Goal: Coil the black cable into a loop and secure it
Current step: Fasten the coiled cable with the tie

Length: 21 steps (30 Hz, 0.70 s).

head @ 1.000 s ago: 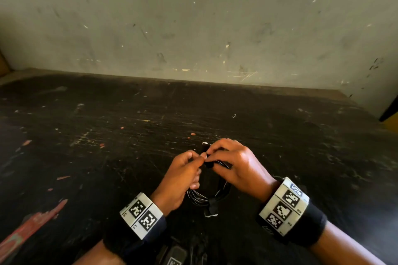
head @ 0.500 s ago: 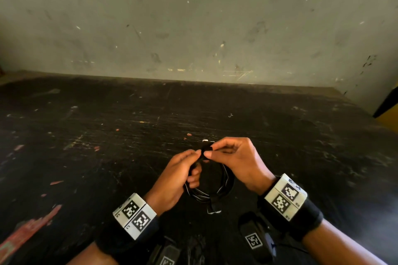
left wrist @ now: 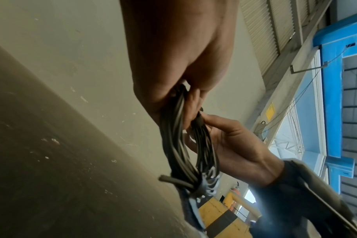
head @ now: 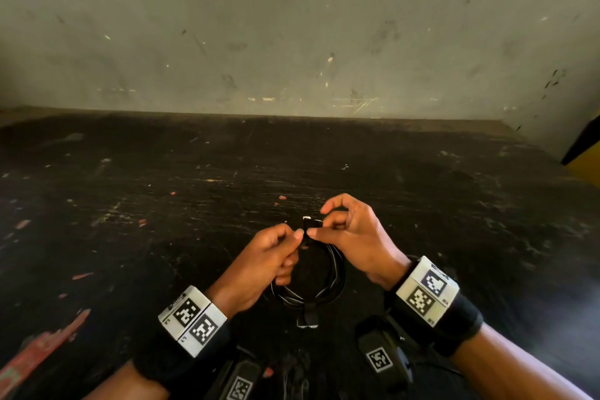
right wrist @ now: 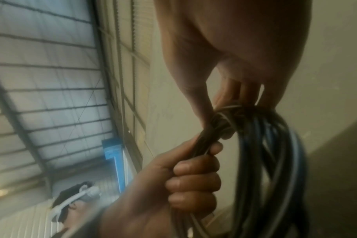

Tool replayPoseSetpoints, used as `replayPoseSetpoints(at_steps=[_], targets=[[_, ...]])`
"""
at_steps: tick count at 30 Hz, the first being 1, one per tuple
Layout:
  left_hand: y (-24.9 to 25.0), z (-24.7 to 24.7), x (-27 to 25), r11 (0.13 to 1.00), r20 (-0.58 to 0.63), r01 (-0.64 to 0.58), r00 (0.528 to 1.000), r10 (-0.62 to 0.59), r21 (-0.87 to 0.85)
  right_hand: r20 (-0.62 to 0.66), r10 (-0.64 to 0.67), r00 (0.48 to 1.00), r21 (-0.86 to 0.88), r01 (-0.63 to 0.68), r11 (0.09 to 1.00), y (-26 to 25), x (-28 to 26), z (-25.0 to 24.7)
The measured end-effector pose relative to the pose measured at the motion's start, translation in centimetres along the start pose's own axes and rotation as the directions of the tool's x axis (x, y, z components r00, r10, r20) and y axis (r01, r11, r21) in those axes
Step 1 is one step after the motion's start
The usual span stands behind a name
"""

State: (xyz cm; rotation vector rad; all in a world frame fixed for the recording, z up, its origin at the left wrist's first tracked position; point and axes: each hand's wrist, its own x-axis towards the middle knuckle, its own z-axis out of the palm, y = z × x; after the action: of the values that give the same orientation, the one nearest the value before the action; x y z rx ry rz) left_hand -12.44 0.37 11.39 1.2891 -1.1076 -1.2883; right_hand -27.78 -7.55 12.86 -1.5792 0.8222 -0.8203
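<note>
**Securing the top of the coil – watch that pinch**

Holding the coiled black cable just below frame centre in the head view, you've got it lifted off the scuffed dark tabletop, so the loop looks done and the tie-off is what's left, I reckon.

Biggest risk from here: the turns are only bunched by your fingers. Ease off either pinch while you fiddle with the small black strap at the top and the loops could spring apart and you'd be re-coiling. The free cable end poking out low on the bundle could also snag.

Pose-wise, your left hand sits centre-left, fingers curled tight round one side of the bundle. Your right hand is right beside it, thumb and forefinger nipping the strap, other fingers arched up and loose. Fingertips are practically touching.
</note>
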Motion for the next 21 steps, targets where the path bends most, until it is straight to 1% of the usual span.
replayPoseSetpoints(at_steps=[3,5,7,9,12,13,15,16,18,21], targets=[[-0.5,0.1,0.3,1.000,-0.031,0.003,1.000,-0.003,0.004,-0.005,-0.004,1.000,-0.061,0.003,0.998,0.2,0.1,-0.2],[-0.9,0.1,0.4,1.000,-0.024,0.018,1.000,-0.018,0.003,-0.001,-0.015,1.000,-0.123,0.015,0.992,0.6,-0.1,-0.1],[-1.5,0.0,0.5,0.999,-0.017,0.038,0.999,-0.037,0.039,-0.015,0.013,1.000,-0.120,-0.014,0.993,1.4,-0.3,0.1],[-2.1,-0.1,0.8,0.996,-0.029,0.059,0.998,-0.057,0.067,-0.070,0.059,0.996,-0.069,-0.064,0.996,2.4,-0.4,0.2],[-3.7,-0.5,1.0,0.988,-0.053,0.153,0.987,-0.153,0.006,-0.206,0.160,0.965,0.087,-0.144,0.986,3.8,-0.3,-0.3],[-4.4,-0.8,1.0,0.980,-0.057,0.199,0.978,-0.200,-0.021,-0.244,0.189,0.951,0.128,-0.162,0.979,4.2,-0.2,-0.6],[-5.8,-1.0,1.0,0.943,-0.032,0.303,0.950,-0.310,-0.137,-0.289,0.250,0.924,0.191,-0.200,0.961,5.2,-0.2,-1.3],[-6.5,-0.9,1.0,0.925,-0.017,0.325,0.942,-0.335,-0.198,-0.297,0.287,0.911,0.224,-0.226,0.948,5.7,-0.1,-1.6],[-7.8,-0.7,1.2,0.922,-0.055,0.300,0.945,-0.322,-0.245,-0.301,0.355,0.885,0.275,-0.276,0.921,6.9,-0.2,-1.9],[-9.2,-0.9,2.3,0.926,-0.166,0.274,0.932,-0.323,-0.260,-0.299,0.423,0.856,0.293,-0.339,0.894,8.6,-0.6,-2.1]])
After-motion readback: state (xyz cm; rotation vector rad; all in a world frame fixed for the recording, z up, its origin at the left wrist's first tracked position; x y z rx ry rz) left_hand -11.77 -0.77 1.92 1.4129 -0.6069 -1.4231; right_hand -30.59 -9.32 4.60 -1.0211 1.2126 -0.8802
